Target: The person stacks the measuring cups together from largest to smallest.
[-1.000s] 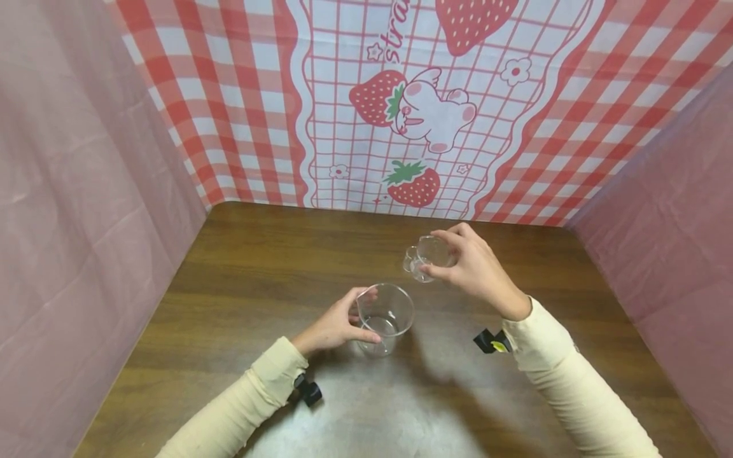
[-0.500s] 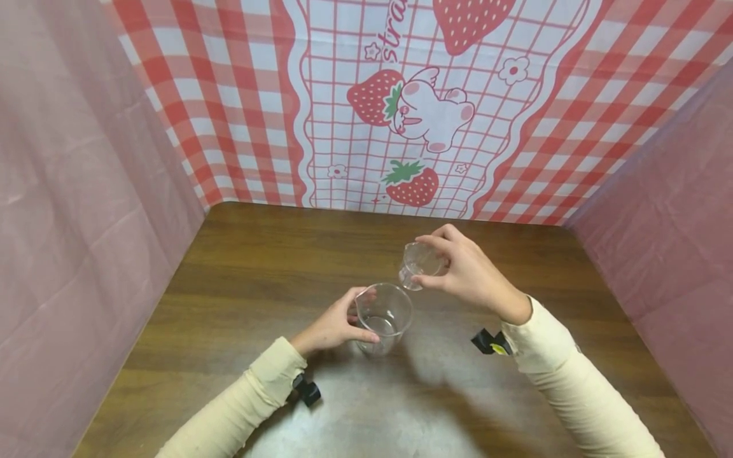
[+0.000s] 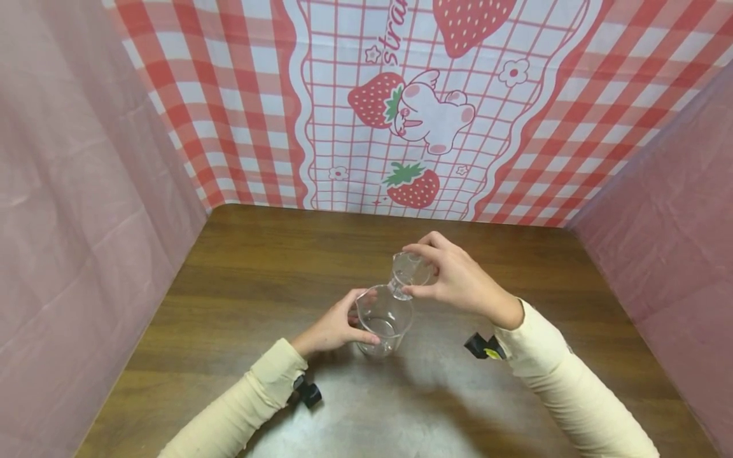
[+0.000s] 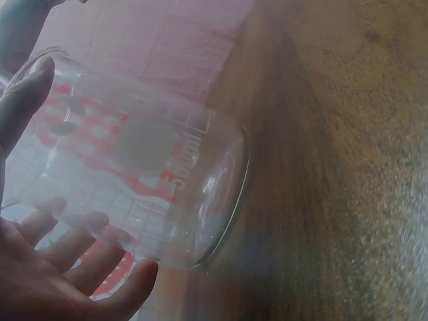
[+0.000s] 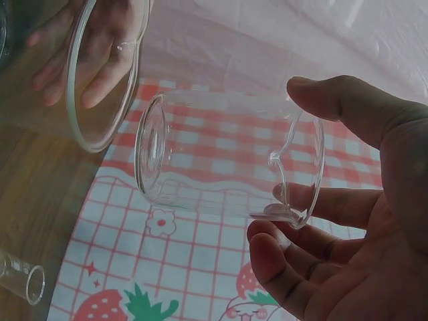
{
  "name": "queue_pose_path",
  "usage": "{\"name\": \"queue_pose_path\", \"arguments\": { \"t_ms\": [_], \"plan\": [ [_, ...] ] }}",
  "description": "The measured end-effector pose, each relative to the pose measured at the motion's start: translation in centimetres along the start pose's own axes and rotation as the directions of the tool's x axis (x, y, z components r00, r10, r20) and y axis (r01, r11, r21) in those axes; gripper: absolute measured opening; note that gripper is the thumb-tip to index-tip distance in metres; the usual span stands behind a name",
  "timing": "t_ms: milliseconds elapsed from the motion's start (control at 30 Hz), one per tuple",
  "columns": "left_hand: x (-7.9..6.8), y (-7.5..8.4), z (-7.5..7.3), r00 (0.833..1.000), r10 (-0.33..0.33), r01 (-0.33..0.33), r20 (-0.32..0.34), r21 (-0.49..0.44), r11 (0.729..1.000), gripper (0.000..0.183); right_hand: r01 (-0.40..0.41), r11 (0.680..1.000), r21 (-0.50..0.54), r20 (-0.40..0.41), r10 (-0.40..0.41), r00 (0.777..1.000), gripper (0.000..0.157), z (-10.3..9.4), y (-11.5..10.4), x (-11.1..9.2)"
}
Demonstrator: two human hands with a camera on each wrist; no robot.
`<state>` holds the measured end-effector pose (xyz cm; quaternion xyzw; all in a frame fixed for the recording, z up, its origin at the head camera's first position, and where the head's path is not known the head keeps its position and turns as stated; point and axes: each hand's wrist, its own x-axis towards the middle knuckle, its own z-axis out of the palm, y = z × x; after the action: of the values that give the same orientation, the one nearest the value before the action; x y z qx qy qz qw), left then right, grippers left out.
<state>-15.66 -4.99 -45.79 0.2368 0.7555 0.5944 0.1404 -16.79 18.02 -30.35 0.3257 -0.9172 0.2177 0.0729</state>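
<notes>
In the head view my left hand [image 3: 335,326] grips a large clear glass beaker [image 3: 385,337] standing on the table, thumb on the near side and fingers round the back. White print with a 500 ml mark shows on the beaker's wall [image 4: 144,147] in the left wrist view. My right hand [image 3: 460,277] pinches a smaller clear glass beaker [image 3: 413,272] near its spouted rim, between thumb and fingers. Its base [image 5: 152,150] points down and overlaps the far right rim of the large beaker in the head view. Both beakers look empty.
A small glass vessel [image 5: 27,281] shows at the lower left of the right wrist view, over the wooden table [image 3: 258,254]. A checked strawberry cloth [image 3: 246,127] hangs behind the table. Pink curtains [image 3: 86,222] close off both sides.
My right hand has moved left and nearer with the smaller beaker, bringing it from beyond the large beaker to over its rim. My left hand and the large beaker have stayed in place.
</notes>
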Motion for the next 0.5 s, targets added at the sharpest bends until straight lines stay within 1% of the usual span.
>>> {"name": "queue_pose_path", "arguments": {
  "t_ms": [200,500],
  "plan": [
    [0.0,-0.01,-0.04,1.0,-0.007,0.007,0.004,-0.01,1.0,0.085,0.009,1.0,-0.011,0.013,-0.009,1.0,0.057,0.18,-0.35,0.16],
    [-0.01,-0.08,-0.08,1.0,-0.03,0.03,-0.002,-0.022,0.999,0.084,0.023,1.0,0.008,0.052,-0.023,0.998,0.057,0.53,-0.63,0.35]
  ]
}}
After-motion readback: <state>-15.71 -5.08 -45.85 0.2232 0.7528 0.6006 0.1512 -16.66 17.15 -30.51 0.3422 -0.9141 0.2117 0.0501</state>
